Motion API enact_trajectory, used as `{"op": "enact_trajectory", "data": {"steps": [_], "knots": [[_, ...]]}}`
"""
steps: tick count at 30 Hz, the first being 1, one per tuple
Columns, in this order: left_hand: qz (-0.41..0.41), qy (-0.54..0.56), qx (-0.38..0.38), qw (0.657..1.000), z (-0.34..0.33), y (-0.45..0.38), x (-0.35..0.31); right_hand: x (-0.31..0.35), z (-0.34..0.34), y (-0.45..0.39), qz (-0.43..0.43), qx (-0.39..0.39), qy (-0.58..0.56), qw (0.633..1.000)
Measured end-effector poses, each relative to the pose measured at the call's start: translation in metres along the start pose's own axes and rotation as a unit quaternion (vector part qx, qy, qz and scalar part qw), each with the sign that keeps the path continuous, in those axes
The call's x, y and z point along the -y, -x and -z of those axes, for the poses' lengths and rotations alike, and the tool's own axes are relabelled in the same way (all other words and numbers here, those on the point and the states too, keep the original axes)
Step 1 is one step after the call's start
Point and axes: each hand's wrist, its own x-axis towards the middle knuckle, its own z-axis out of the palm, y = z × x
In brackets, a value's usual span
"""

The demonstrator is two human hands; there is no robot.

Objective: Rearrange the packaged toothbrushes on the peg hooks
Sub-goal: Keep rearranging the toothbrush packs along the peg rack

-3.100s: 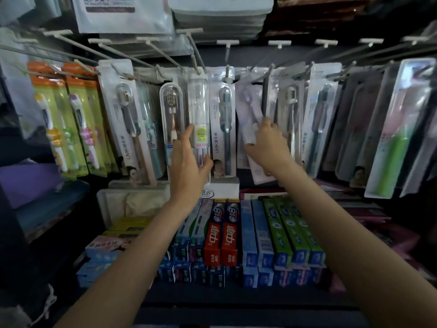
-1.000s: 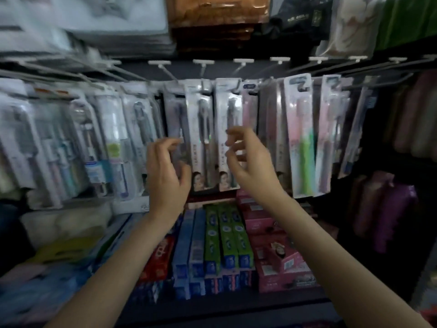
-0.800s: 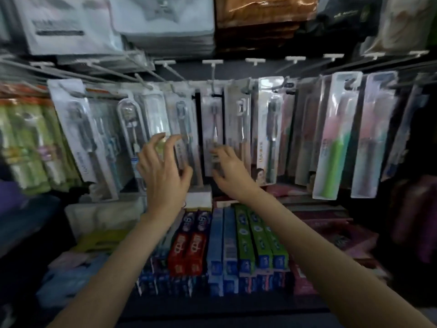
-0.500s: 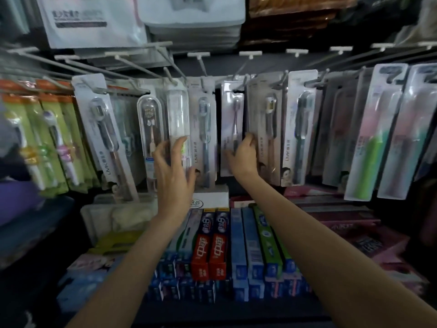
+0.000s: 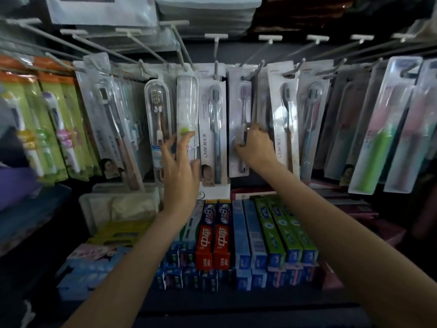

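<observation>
Packaged toothbrushes hang in a row from white peg hooks [image 5: 215, 50]. My left hand [image 5: 181, 159] reaches up with straight fingers and touches a clear tube pack [image 5: 186, 107] with a green dot. My right hand [image 5: 254, 144] has its fingers curled round the edges of packs behind a purple-bristle toothbrush pack [image 5: 238, 119]. Between my hands hangs a dark-bristle LMK pack [image 5: 214, 114]. To the right hangs another LMK pack [image 5: 285, 110].
Green children's toothbrush packs [image 5: 54, 119] hang at the left, pink-and-green packs [image 5: 383, 129] at the right. Below, toothpaste boxes [image 5: 214, 235] fill a shelf, with a pale bin [image 5: 118, 209] at their left. Stacked packages sit above the hooks.
The view has swung back left from the right-hand packs. My left hand has come to the clear tube pack. My right hand has moved onto the packs by the purple-bristle one and curled round them.
</observation>
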Motion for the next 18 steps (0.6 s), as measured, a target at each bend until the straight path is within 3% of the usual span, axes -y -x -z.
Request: {"op": "enact_trajectory", "data": {"steps": [7, 11, 18], "knots": [[0.008, -0.014, -0.001, 1.0, 0.003, 0.0, 0.001, 0.014, 0.035, 0.006, 0.02, 0.043, 0.274, 0.961], [0.012, -0.026, 0.002, 1.0, 0.006, 0.002, -0.003, 0.022, 0.045, 0.006, 0.029, 0.079, 0.292, 0.953], [0.026, -0.044, 0.006, 0.999, 0.017, 0.004, -0.013, 0.029, 0.057, 0.02, 0.009, 0.075, 0.358, 0.931]]}}
